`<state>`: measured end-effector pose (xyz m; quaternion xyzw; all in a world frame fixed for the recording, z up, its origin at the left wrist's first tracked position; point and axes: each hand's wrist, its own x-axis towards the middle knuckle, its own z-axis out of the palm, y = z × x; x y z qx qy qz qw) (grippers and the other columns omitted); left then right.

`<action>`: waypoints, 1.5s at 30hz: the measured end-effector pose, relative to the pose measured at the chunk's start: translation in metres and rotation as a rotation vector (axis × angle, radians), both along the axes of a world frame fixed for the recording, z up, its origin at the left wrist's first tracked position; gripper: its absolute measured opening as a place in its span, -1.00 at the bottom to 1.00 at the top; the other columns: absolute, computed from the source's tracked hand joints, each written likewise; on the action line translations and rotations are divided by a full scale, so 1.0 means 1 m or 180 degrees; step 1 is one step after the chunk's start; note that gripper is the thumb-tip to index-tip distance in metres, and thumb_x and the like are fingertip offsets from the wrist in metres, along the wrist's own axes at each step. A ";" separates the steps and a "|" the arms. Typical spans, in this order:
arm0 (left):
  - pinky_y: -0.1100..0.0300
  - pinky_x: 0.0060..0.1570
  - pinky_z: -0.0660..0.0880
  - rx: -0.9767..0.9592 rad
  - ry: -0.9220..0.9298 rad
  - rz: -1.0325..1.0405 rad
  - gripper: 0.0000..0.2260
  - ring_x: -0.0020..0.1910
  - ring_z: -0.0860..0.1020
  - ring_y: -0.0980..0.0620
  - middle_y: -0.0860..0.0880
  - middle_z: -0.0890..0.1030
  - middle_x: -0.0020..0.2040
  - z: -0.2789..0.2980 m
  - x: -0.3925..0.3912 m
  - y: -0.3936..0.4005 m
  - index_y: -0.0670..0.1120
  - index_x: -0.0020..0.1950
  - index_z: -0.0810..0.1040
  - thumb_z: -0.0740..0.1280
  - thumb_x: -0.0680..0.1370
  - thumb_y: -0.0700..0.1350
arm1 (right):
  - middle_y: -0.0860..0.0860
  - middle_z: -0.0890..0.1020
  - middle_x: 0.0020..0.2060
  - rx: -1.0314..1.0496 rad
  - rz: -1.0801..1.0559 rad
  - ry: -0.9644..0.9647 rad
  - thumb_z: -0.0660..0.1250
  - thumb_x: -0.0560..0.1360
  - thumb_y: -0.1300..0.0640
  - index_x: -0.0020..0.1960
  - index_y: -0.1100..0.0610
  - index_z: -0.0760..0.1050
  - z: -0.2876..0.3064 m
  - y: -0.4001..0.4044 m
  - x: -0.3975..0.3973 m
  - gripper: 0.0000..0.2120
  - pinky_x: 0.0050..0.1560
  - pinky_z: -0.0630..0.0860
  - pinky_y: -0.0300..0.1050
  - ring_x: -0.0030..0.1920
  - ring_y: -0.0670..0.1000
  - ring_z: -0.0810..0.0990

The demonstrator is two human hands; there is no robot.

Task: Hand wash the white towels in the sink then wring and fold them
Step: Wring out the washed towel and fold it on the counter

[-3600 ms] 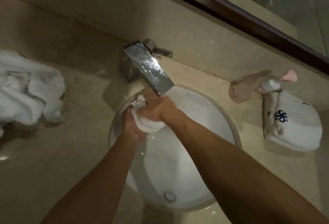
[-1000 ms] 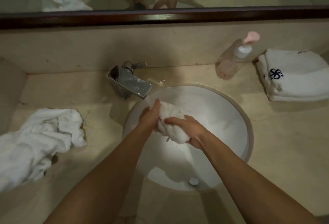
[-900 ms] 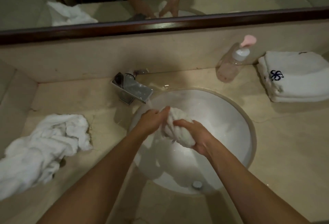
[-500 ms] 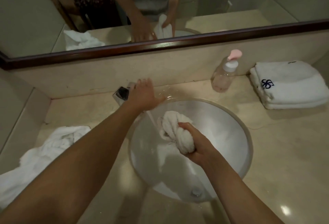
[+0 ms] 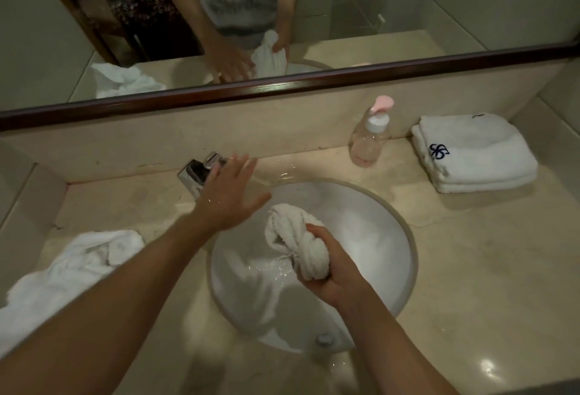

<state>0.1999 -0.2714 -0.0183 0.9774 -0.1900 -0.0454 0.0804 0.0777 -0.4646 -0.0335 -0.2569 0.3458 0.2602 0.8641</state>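
**Risk Assessment: One-Handed Hold of the Wet Towel**

The right hand (image 5: pixel 326 272) was clenched around the twisted white towel (image 5: pixel 295 244), holding it above the sink (image 5: pixel 405 237). The towel's free end stood up and away from the fist, toward the left hand (image 5: pixel 227 198). The left hand was released, fingers spread flat, holding nothing, positioned over the faucet (image 5: pixel 196 173) beyond and to the left of the right hand.

Probable failure points:

1. Splash. Droplets were visible in the basin directly under the right hand. Squeezing harder with one hand would likely throw water onto the counter (image 5: pixel 470 269).
2. Incomplete wringing. A single fist compresses only the gripped section; the free end would probably stay soaked unless the left hand returned to twist it.
3. Slip. The wet left hand could slide off the faucet handle.
4. Contamination. The crumpled towels (image 5: pixel 69 272) lay on the counter left of the left forearm, the folded towel (image 5: pixel 477 150) and soap bottle (image 5: pixel 370 140) far right of the right hand. Drips carried across could wet the folded towel.
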 end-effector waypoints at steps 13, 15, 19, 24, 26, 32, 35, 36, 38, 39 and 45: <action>-0.09 0.25 0.45 -0.5351 0.3706 0.1958 -0.40 0.21 0.56 -0.15 -0.16 0.57 0.27 -0.047 -0.115 -0.046 -0.07 0.30 0.59 0.42 0.39 0.28 | 0.14 0.57 -0.16 0.1501 -0.0318 0.0344 0.45 0.45 0.05 0.29 0.19 0.51 0.016 0.005 -0.064 -0.54 -0.42 0.61 -0.14 -0.36 0.04 0.57; -0.04 0.18 0.51 -0.5358 0.3811 0.1878 -0.50 0.13 0.59 -0.16 -0.20 0.61 0.17 -0.046 -0.115 -0.047 -0.08 0.21 0.65 0.38 0.44 0.24 | 0.20 0.57 -0.12 0.1394 -0.0333 0.0528 0.49 0.42 0.07 0.30 0.24 0.53 0.018 0.010 -0.067 -0.50 -0.43 0.62 -0.11 -0.36 0.09 0.57; 0.05 -0.01 0.53 -0.5137 0.3562 0.2199 -0.64 -0.09 0.66 -0.10 -0.18 0.68 -0.06 -0.046 -0.105 -0.053 -0.16 -0.10 0.72 0.44 0.43 0.14 | 0.23 0.57 0.08 0.1431 -0.0432 0.0559 0.72 0.19 0.15 0.38 0.26 0.50 0.008 0.004 -0.061 -0.17 -0.27 0.67 0.00 -0.22 0.15 0.60; 0.09 -0.16 0.51 -0.4783 0.3118 0.2701 -0.79 -0.28 0.65 -0.06 -0.15 0.67 -0.22 -0.039 -0.080 -0.074 -0.17 -0.19 0.64 0.37 0.53 -0.05 | 0.27 0.61 0.11 0.0922 0.0071 0.0090 0.67 0.28 0.09 0.35 0.29 0.50 0.003 -0.010 -0.040 -0.28 -0.03 0.63 -0.11 -0.14 0.09 0.60; 0.17 -0.28 0.49 -0.4221 0.3027 0.2803 -0.77 -0.34 0.60 -0.05 -0.10 0.65 -0.35 -0.034 -0.071 -0.084 -0.18 -0.25 0.60 0.34 0.57 -0.11 | 0.29 0.66 0.02 0.0432 0.0344 0.0052 0.54 0.42 0.10 0.24 0.33 0.53 0.001 -0.019 -0.033 -0.51 -0.23 0.62 -0.14 -0.24 0.07 0.62; 0.28 -0.53 0.32 -0.1891 0.3008 0.2271 -0.70 -0.52 0.42 0.05 -0.04 0.47 -0.47 -0.032 -0.046 -0.112 -0.13 -0.40 0.42 0.35 0.54 -0.18 | 0.18 0.69 -0.19 -0.0959 0.1201 -0.0386 0.38 0.55 0.08 0.18 0.28 0.56 -0.006 -0.041 -0.021 -0.69 -0.39 0.49 -0.15 -0.15 0.11 0.72; 0.22 -0.41 0.39 -0.1809 0.2970 0.2152 -0.80 -0.38 0.52 -0.09 -0.17 0.54 -0.32 -0.040 -0.039 -0.114 -0.22 -0.19 0.58 0.40 0.46 -0.08 | 0.14 0.54 -0.49 -0.1778 0.1495 -0.0574 0.35 0.50 0.01 -0.03 0.31 0.60 -0.012 -0.042 -0.012 -0.66 -0.45 0.37 -0.18 -0.45 0.07 0.58; 0.19 -0.38 0.41 -0.1866 0.2998 0.2174 -0.78 -0.34 0.53 -0.11 -0.20 0.55 -0.28 -0.044 -0.038 -0.114 -0.24 -0.17 0.58 0.42 0.45 -0.07 | 0.12 0.53 -0.53 -0.1972 0.1580 -0.0642 0.34 0.50 0.01 -0.07 0.30 0.60 -0.012 -0.042 -0.011 -0.68 -0.44 0.37 -0.18 -0.50 0.07 0.53; 0.15 -0.37 0.47 -0.1841 0.2986 0.2162 -0.80 -0.33 0.55 -0.12 -0.23 0.58 -0.23 -0.049 -0.037 -0.115 -0.26 -0.17 0.58 0.40 0.51 -0.11 | 0.09 0.54 -0.54 -0.2152 0.1636 -0.0660 0.31 0.54 0.05 -0.04 0.30 0.58 -0.016 -0.042 -0.012 -0.72 -0.42 0.39 -0.18 -0.53 0.06 0.52; 0.08 -0.33 0.52 -0.1944 0.2940 0.2232 -0.78 -0.31 0.57 -0.14 -0.25 0.60 -0.20 -0.052 -0.038 -0.115 -0.29 -0.10 0.60 0.36 0.55 -0.11 | 0.09 0.57 -0.52 -0.2188 0.1618 -0.0662 0.31 0.55 0.06 -0.02 0.32 0.58 -0.017 -0.043 -0.015 -0.71 -0.41 0.41 -0.17 -0.51 0.06 0.53; -0.07 -0.06 0.60 -0.2929 0.2525 0.2304 -0.67 -0.06 0.64 -0.14 -0.18 0.67 -0.01 -0.042 -0.053 -0.114 -0.15 0.02 0.62 0.26 0.62 0.10 | 0.28 0.67 -0.02 -0.1820 0.1186 -0.0671 0.42 0.53 0.10 0.27 0.21 0.51 -0.014 -0.052 -0.021 -0.64 -0.21 0.63 0.07 -0.14 0.21 0.69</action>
